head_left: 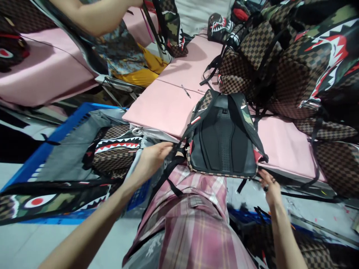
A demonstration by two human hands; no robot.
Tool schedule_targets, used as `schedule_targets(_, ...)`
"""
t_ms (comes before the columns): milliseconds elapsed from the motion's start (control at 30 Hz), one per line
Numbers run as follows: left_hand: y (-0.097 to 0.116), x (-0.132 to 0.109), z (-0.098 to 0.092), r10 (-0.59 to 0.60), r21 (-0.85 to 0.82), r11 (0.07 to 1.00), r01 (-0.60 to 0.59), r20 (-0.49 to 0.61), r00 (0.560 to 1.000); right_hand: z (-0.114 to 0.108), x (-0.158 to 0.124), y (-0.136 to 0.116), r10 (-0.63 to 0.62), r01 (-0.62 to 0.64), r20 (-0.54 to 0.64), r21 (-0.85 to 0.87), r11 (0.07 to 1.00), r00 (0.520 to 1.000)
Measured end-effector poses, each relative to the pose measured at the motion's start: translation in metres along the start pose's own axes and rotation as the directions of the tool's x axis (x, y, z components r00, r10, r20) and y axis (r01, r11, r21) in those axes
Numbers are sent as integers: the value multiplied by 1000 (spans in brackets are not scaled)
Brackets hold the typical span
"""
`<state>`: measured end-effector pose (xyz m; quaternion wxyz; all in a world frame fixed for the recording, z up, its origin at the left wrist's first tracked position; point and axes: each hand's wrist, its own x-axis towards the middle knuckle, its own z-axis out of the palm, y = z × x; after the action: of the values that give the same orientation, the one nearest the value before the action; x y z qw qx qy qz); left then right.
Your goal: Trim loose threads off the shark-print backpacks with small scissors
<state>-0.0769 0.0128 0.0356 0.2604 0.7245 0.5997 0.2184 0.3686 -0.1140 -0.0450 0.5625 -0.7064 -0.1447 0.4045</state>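
Note:
A backpack [224, 138] lies with its black padded back panel facing up, at the near edge of the pink-covered table. Its sides show brown check and camouflage patches, and its two black shoulder straps run down along both sides. At its lower left, my left hand [154, 158] is closed, with the fingertips pinching a black strap [177, 151]. My right hand [270, 186] is at the lower right corner of the backpack, fingers curled against its edge. The undersides of the right fingers are partly hidden.
More check and shark-mouth backpacks [303, 71] are heaped at the right of the pink table [162, 104]. A pen [185, 91] lies on it. A blue crate [64, 129] with bags stands left. Across the table, another person's arm [98, 16] is beside a backpack [171, 30].

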Motion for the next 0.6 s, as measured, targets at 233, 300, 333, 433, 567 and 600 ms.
schedule_targets(233,31,-29,64,491,-55,869,-491,-13,871,47,-6,11,22,-16,-67,92,996,998)
schedule_targets(300,22,-35,65,437,-187,879,-439,-55,898,41,-8,11,29,-26,-28,95,995,999)
schedule_targets(333,19,-37,63,395,-228,887,-400,-69,916,38,-10,9,18,-17,-10,96,995,1000)
schedule_targets(433,14,-35,60,375,-157,912,-378,-51,926,32,-20,2,-120,124,-53,64,990,991)
schedule_targets(567,20,-25,73,496,-15,869,-495,15,868,42,-53,-17,-483,440,-200,-225,869,852)
schedule_targets(600,22,-22,75,517,-17,856,-516,18,856,48,-64,-21,-572,509,-135,-327,796,809)
